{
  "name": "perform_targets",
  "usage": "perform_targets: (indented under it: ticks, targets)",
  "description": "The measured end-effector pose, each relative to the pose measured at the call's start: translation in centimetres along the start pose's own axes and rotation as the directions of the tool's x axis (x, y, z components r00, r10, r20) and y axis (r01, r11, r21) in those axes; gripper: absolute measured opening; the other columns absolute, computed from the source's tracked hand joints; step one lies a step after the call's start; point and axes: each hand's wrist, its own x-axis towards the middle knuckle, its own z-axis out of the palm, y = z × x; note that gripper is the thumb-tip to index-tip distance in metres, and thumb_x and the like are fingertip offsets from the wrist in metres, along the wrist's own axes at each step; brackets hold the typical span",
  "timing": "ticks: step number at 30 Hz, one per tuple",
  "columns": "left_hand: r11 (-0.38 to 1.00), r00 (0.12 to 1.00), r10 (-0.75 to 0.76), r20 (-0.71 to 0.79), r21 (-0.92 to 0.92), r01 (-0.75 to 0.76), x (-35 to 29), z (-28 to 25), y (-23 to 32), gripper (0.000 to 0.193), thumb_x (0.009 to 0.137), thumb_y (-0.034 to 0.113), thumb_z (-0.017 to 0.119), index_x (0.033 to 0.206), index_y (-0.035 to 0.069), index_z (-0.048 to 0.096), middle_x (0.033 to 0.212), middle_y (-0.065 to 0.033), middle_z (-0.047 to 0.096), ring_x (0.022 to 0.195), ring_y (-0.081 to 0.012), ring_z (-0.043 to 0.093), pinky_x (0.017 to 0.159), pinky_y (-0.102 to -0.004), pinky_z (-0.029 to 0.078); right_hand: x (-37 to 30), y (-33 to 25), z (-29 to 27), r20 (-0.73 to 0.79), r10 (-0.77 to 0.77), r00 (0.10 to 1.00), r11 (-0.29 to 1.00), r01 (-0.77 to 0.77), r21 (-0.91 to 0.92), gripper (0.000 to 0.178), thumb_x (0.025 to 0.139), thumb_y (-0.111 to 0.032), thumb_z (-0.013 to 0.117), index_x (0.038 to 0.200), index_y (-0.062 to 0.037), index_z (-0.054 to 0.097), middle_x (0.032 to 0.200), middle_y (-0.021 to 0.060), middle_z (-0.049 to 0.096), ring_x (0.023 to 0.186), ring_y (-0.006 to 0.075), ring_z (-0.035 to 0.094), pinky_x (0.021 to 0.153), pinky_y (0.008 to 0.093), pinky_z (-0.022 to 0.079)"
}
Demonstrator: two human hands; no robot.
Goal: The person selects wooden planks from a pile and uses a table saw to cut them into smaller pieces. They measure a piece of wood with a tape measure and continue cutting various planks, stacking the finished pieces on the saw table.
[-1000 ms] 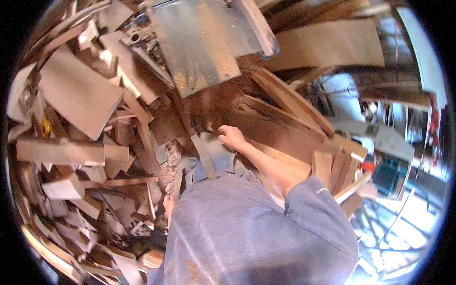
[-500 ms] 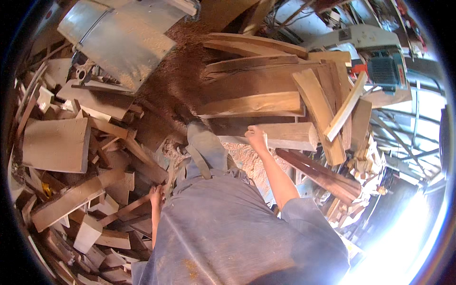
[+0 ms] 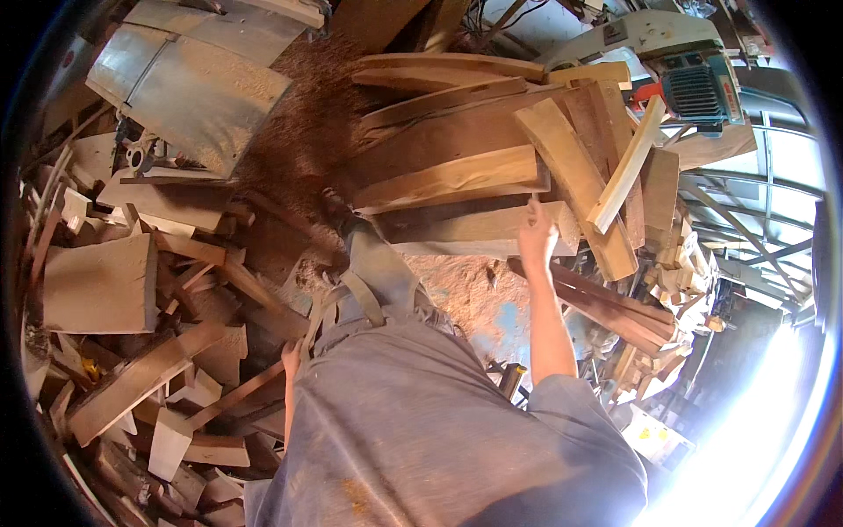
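Observation:
My right hand [image 3: 536,235] is over the near end of a thick sawn plank [image 3: 474,230], one finger stretched toward the boards and the others loosely bent. I see nothing in it; whether it touches the wood I cannot tell. My left hand [image 3: 291,358] hangs low at my left side, next to a tan strap [image 3: 309,332] on my clothing. Its fingers are mostly hidden. Beyond the right hand lies a stack of long boards [image 3: 457,180], with two loose lengths, a broad plank [image 3: 584,189] and a narrow batten [image 3: 628,167], leaning across their right ends.
Offcuts [image 3: 171,439] are heaped on the left, with a wide board [image 3: 101,285] among them. A dusty metal machine table [image 3: 189,88] stands far left. Sawdust [image 3: 294,114] covers the floor. At right are dark reddish boards [image 3: 615,312] and a teal motor [image 3: 698,92].
My right hand has moved right along the plank to its end, and one finger now stretches out. The view has shifted slightly; my left hand stays at my side.

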Motion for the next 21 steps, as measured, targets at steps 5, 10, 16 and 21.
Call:
perform_targets:
  ticks: [5, 10, 16, 21]
  targets:
    - [0.984, 0.994, 0.102, 0.036, 0.143, -0.106, 3.9, -1.0, -4.6, 0.028, 0.093, 0.022, 0.070, 0.096, -0.005, 0.065, 0.092, -0.0076, 0.070, 0.090, -0.0223, 0.065, 0.074, -0.0383, 0.050, 5.9, 2.7, 0.4, -0.026, -0.070, 0.997, 0.974, 0.063, -0.219, 0.043, 0.087, -0.022, 0.067, 0.124, -0.0018, 0.064, 0.118, 0.0231, 0.068, 0.111, 0.0375, 0.065, 0.096, 0.0456, 0.050]
    - [0.977, 0.996, 0.029, 0.086, 0.208, -0.047, -2.8, 0.0, 11.6, 0.025, 0.093, 0.022, 0.071, 0.096, -0.002, 0.065, 0.093, -0.0072, 0.069, 0.084, -0.0177, 0.065, 0.068, -0.0338, 0.051, 11.7, 5.0, 5.0, 0.047, 0.181, 0.982, 0.948, -0.161, -0.273, 0.067, 0.082, -0.040, 0.070, 0.127, 0.0097, 0.059, 0.127, 0.0339, 0.062, 0.122, 0.0469, 0.058, 0.105, 0.0484, 0.045]
    - [0.980, 0.982, -0.182, -0.047, -0.093, 0.177, -6.5, 1.4, 16.3, 0.021, 0.093, 0.021, 0.071, 0.090, 0.003, 0.061, 0.081, -0.0039, 0.063, 0.070, -0.0126, 0.060, 0.060, -0.0300, 0.050, 13.5, 5.2, 6.1, 0.115, 0.425, 0.898, 0.897, -0.402, -0.183, 0.092, 0.082, -0.057, 0.070, 0.134, 0.0170, 0.051, 0.137, 0.0403, 0.052, 0.131, 0.0479, 0.051, 0.112, 0.0465, 0.039]
    - [0.981, 0.990, -0.111, 0.084, 0.166, 0.096, -7.7, -0.3, 14.5, 0.023, 0.094, 0.020, 0.070, 0.083, 0.003, 0.058, 0.075, -0.0018, 0.058, 0.070, -0.0116, 0.058, 0.061, -0.0288, 0.048, 13.2, 3.0, 6.5, 0.058, 0.338, 0.939, 0.937, -0.342, 0.070, 0.094, 0.082, -0.056, 0.072, 0.137, 0.0173, 0.048, 0.141, 0.0394, 0.049, 0.133, 0.0458, 0.051, 0.112, 0.0472, 0.040]
